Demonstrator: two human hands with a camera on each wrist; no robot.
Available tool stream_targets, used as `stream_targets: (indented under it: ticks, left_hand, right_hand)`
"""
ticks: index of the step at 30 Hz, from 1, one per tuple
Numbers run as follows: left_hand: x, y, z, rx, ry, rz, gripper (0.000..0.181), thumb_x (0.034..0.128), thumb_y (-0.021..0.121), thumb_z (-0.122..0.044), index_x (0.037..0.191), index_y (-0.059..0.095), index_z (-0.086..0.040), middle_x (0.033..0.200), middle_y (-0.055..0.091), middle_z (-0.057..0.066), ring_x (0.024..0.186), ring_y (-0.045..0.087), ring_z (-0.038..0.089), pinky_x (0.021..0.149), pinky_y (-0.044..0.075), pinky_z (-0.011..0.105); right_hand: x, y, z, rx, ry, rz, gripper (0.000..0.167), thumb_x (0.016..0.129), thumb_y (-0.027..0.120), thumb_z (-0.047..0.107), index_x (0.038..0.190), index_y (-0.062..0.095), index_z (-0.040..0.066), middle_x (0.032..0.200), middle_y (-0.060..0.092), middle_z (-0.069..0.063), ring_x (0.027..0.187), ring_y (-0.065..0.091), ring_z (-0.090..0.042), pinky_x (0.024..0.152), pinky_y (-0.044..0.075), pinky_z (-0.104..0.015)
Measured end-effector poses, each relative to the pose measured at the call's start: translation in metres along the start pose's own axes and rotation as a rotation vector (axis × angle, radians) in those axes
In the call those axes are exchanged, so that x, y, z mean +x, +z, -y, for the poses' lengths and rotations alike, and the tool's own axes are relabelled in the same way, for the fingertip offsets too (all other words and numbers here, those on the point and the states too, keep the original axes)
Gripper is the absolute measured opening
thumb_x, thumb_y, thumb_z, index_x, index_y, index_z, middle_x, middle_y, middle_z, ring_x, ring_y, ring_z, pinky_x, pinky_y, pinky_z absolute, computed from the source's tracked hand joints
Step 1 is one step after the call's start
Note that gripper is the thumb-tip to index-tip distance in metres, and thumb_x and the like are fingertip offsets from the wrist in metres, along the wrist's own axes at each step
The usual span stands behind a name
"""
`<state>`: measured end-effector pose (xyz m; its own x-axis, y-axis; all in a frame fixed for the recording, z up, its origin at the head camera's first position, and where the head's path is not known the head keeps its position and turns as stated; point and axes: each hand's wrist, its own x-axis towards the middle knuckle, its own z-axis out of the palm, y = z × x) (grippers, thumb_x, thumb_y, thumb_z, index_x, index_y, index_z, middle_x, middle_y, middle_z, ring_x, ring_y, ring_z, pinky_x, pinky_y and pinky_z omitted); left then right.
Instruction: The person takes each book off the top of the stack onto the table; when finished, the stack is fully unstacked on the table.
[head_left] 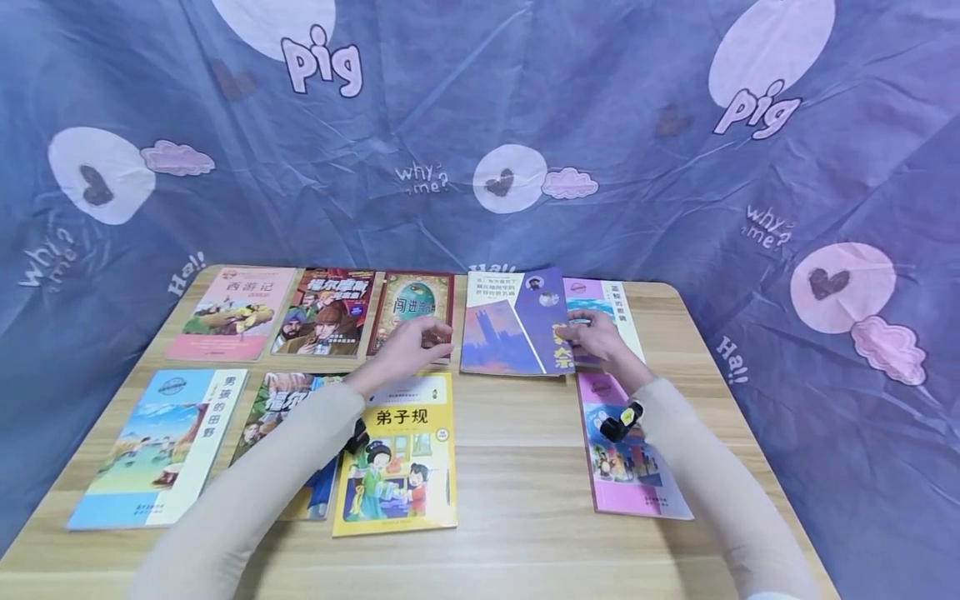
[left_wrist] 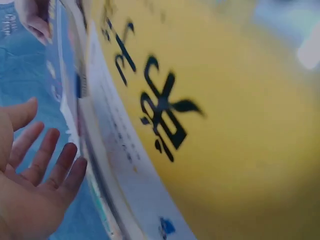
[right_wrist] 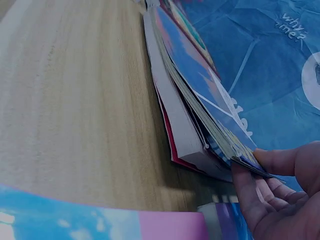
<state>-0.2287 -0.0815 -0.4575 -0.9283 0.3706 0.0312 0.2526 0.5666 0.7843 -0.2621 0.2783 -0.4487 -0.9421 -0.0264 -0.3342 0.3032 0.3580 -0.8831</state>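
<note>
My right hand [head_left: 602, 340] pinches the right edge of a purple-and-white book [head_left: 501, 325] in the back row. In the right wrist view, thumb and fingers [right_wrist: 245, 192] grip its corner, and a thicker book with a red cover edge [right_wrist: 172, 135] lies beneath. My left hand [head_left: 405, 348] hovers with relaxed fingers by a red-bordered book with a green oval [head_left: 412, 298], apart from the purple one. The left wrist view shows that hand [left_wrist: 37, 175] holding nothing, beside a yellow book [left_wrist: 240, 120].
A pink book [head_left: 232, 321] and a detective-cover book [head_left: 322, 321] lie at back left. In front are a blue book [head_left: 157, 442] and another book [head_left: 281, 417] partly under my left arm. Two more, one blue-white [head_left: 626, 312], one pink-purple [head_left: 626, 475], lie right on the wooden table [head_left: 517, 517].
</note>
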Motion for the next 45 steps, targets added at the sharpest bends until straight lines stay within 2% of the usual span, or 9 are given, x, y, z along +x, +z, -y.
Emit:
stream_targets:
  ticks: [8,12,17,21,27,34,39,41,45]
  left_hand:
    - [0.023,0.01,0.005,0.154,0.073,0.081,0.038,0.1,0.074,-0.025,0.134,0.069,-0.01,0.144,0.066,0.012,0.142,0.053,0.035,0.128,0.041,0.054]
    - [0.027,0.014,0.004,0.257,0.101,0.131,0.04,0.0971,0.076,-0.032,0.133,0.07,-0.014,0.147,0.064,0.008,0.145,0.049,0.033,0.132,0.033,0.056]
    - [0.028,0.019,0.002,0.356,0.115,0.157,0.04,0.0969,0.077,-0.036,0.132,0.072,-0.019,0.151,0.061,0.005,0.147,0.045,0.03,0.132,0.034,0.055]
    - [0.028,0.021,0.001,0.367,0.12,0.148,0.04,0.0962,0.078,-0.036,0.132,0.072,-0.019,0.151,0.061,0.005,0.146,0.046,0.03,0.131,0.035,0.056]
    - [0.028,0.021,0.002,0.365,0.117,0.143,0.039,0.0953,0.079,-0.036,0.13,0.073,-0.019,0.151,0.062,0.006,0.146,0.046,0.03,0.131,0.034,0.056]
    - [0.028,0.019,0.003,0.352,0.107,0.144,0.039,0.0952,0.079,-0.035,0.13,0.074,-0.018,0.151,0.062,0.006,0.146,0.046,0.03,0.131,0.034,0.056]
    - [0.028,0.017,0.002,0.343,0.103,0.153,0.04,0.0951,0.08,-0.035,0.13,0.074,-0.018,0.151,0.061,0.006,0.147,0.045,0.031,0.131,0.034,0.056]
    - [0.028,0.017,0.002,0.338,0.103,0.155,0.04,0.0948,0.08,-0.035,0.13,0.074,-0.018,0.151,0.061,0.007,0.147,0.044,0.031,0.131,0.035,0.057]
    - [0.028,0.018,0.003,0.334,0.099,0.157,0.039,0.0948,0.08,-0.035,0.129,0.075,-0.018,0.152,0.061,0.007,0.147,0.044,0.031,0.129,0.036,0.057]
  right_hand:
    - [-0.014,-0.01,-0.005,0.212,0.06,0.061,0.056,0.103,0.065,0.008,0.15,0.038,-0.002,0.082,0.073,0.009,0.073,0.073,-0.006,0.068,0.068,-0.024]
    - [-0.03,-0.018,-0.008,0.303,0.039,0.099,0.041,0.104,0.064,0.007,0.139,0.043,0.003,0.085,0.074,0.009,0.075,0.073,-0.005,0.07,0.068,-0.023]
    - [-0.061,-0.03,-0.01,0.34,0.022,0.112,0.037,0.105,0.063,0.007,0.137,0.044,0.006,0.083,0.072,0.01,0.072,0.066,-0.002,0.067,0.064,-0.02]
    - [-0.087,-0.038,-0.014,0.348,0.005,0.132,0.032,0.105,0.062,0.006,0.131,0.045,0.011,0.081,0.071,0.011,0.067,0.059,-0.001,0.06,0.058,-0.018]
    - [-0.125,-0.043,-0.023,0.357,-0.038,0.235,0.029,0.105,0.06,0.002,0.128,0.047,0.015,0.093,0.078,0.008,0.077,0.07,-0.004,0.064,0.062,-0.02]
    - [-0.167,-0.03,-0.038,0.347,-0.121,0.356,0.03,0.103,0.059,-0.002,0.127,0.056,0.017,0.097,0.078,0.01,0.083,0.07,-0.002,0.067,0.062,-0.018]
    - [-0.185,-0.016,-0.049,0.331,-0.123,0.411,0.029,0.103,0.06,-0.001,0.125,0.055,0.017,0.091,0.075,0.013,0.073,0.064,0.002,0.057,0.051,-0.013]
    - [-0.19,-0.01,-0.054,0.341,-0.114,0.44,0.028,0.102,0.06,-0.001,0.124,0.053,0.016,0.09,0.075,0.013,0.074,0.065,0.001,0.06,0.055,-0.013]
    - [-0.194,0.0,-0.062,0.362,-0.077,0.474,0.029,0.102,0.061,-0.001,0.124,0.049,0.014,0.094,0.076,0.01,0.083,0.074,-0.007,0.074,0.068,-0.026]
